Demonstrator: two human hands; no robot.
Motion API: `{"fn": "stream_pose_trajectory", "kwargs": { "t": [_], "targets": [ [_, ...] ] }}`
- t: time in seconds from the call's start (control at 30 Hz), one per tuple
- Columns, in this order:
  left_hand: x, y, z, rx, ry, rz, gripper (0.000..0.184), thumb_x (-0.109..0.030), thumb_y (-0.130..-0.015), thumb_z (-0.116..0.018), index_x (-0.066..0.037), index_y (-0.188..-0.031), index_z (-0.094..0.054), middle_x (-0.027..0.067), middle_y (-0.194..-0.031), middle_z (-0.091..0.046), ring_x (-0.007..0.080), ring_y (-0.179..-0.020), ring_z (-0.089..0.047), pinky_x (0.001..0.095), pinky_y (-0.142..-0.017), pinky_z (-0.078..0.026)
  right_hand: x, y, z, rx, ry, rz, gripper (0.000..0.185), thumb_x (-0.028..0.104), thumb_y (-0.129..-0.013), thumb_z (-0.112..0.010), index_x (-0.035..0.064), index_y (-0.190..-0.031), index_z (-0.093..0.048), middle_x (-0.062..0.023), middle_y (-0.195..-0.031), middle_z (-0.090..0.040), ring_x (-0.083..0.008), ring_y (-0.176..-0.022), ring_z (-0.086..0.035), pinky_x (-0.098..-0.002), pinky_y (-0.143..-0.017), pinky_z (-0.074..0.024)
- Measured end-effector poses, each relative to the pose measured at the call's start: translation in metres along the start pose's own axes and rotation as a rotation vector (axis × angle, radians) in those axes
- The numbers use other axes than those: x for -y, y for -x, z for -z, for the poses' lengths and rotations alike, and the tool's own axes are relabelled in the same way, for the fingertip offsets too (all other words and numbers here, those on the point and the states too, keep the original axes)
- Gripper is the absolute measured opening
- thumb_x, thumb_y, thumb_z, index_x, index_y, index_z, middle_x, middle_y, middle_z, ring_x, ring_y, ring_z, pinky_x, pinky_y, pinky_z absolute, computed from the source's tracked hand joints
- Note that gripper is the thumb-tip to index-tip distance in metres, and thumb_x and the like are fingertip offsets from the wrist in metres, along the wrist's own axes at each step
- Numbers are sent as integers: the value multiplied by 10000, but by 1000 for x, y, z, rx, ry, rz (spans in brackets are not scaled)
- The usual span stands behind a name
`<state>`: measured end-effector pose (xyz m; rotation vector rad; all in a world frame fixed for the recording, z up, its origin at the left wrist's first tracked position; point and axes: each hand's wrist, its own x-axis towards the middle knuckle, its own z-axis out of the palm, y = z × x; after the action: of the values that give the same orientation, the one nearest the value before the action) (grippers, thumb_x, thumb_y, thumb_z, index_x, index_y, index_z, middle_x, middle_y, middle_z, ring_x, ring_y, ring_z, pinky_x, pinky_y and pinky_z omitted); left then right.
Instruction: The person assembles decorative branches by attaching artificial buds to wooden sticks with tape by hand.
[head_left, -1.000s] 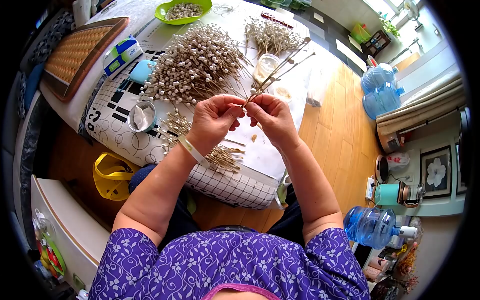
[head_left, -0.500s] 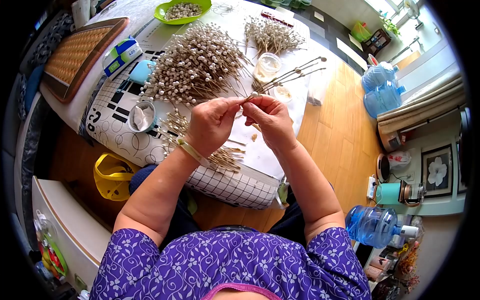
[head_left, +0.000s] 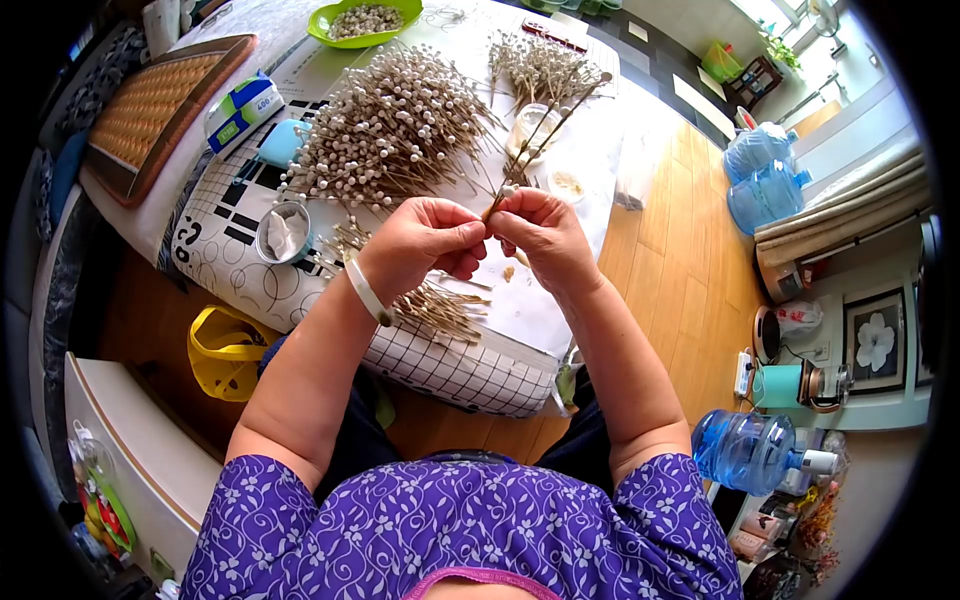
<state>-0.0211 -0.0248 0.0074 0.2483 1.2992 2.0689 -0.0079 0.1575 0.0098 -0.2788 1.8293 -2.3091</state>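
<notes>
A few thin brown dried stems (head_left: 528, 150) with dark bud tips point up and to the right from between my hands. My right hand (head_left: 548, 238) pinches them near their lower end, where a pale round bead shows by the fingertips. Thumb and fingers of my left hand (head_left: 428, 240) are closed on the lower stem ends, touching the right fingertips. Just beyond lies a big heap of stems with white bead-like heads (head_left: 390, 125). A smaller bunch of such stems (head_left: 435, 308) lies beneath my left wrist. Behind the held stems stands a small open jar (head_left: 528, 140).
The table (head_left: 530, 310) also bears a second stem bunch (head_left: 550, 68), a green bowl (head_left: 362, 40) of loose beads, a shallow lid (head_left: 567, 187), a tin with white tissue (head_left: 284, 232), a blue box (head_left: 285, 143) and a tissue pack (head_left: 243, 110). A yellow bag (head_left: 225, 352) is below left.
The held stems have swung from pointing right to pointing more steeply upward. My left hand has shifted slightly, its wrist turning so the bracelet sits differently. My right hand stays nearly in place.
</notes>
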Motion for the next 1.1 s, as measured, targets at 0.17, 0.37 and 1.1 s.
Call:
{"fn": "stream_pose_trajectory", "kwargs": {
  "t": [0.17, 0.37, 1.1],
  "targets": [
    [9, -2, -13, -175, -271, -217, 83, -70, -816, -604, 12, -825, -618, 57, -696, -618, 99, -575, -578, 213, -529, -486, 3, -1, 1, -51, 199, -50, 86, 89, -788, -592, 7, -761, -598, -8, -651, -586, -45, -536, -505, -183, -479, -414],
    [18, -5, -12, -289, -687, -505, 59, -29, -821, -584, 24, -814, -610, 34, -677, -608, 60, -580, -552, 183, -522, -460, -2, -2, -1, -67, 97, -17, 106, 90, -791, -599, -13, -766, -606, -23, -649, -593, -52, -532, -516, -183, -481, -427],
    [4, 0, -2, -20, 7, -26, 151, -140, -842, -580, 7, -860, -612, 55, -684, -599, 96, -538, -565, 216, -508, -490, 6, 0, 3, 44, 36, -63, 90, 106, -809, -604, 18, -789, -598, -25, -679, -590, -56, -529, -498, -187, -478, -411]
  ]
}}
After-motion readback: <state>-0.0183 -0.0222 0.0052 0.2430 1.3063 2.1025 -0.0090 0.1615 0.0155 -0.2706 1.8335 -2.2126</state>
